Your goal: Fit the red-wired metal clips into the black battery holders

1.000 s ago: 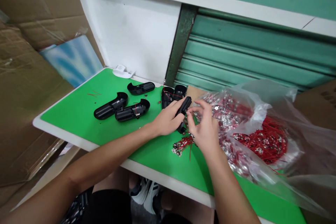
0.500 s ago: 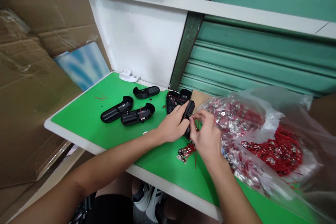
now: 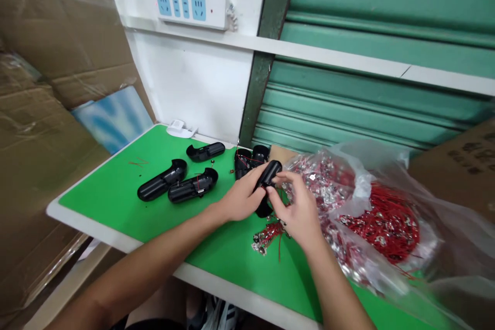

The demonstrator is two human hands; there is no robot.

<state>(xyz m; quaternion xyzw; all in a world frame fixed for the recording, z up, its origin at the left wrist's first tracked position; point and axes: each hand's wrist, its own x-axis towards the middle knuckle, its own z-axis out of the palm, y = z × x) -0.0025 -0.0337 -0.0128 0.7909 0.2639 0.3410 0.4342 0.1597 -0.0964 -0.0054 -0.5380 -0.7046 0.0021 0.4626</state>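
My left hand (image 3: 245, 193) is closed around a black plastic housing (image 3: 269, 172), held tilted above the green tabletop. Against the housing's right side, the thumb and forefinger of my right hand (image 3: 296, 206) come together; whatever small part lies between them is hidden. Just below the hands lies a small bunch of red-wired metal contacts (image 3: 266, 237). Two similar black housings (image 3: 247, 160) stand behind my left hand, one with a thin red wire over it. Farther left rest several more, including a black housing with a red wire (image 3: 193, 185).
A clear plastic bag (image 3: 359, 185) full of red-wired metal parts spreads over the table's right side. Cardboard boxes (image 3: 38, 113) rise at the left. A power strip (image 3: 191, 9) sits on the wall rail, beside a green shutter (image 3: 348, 108). Loose red wires (image 3: 138, 162) lie on the green table (image 3: 116, 206).
The camera view has tilted up, showing more of the wall. The held housing has turned slightly in my left hand, and my right fingers still work at its side.
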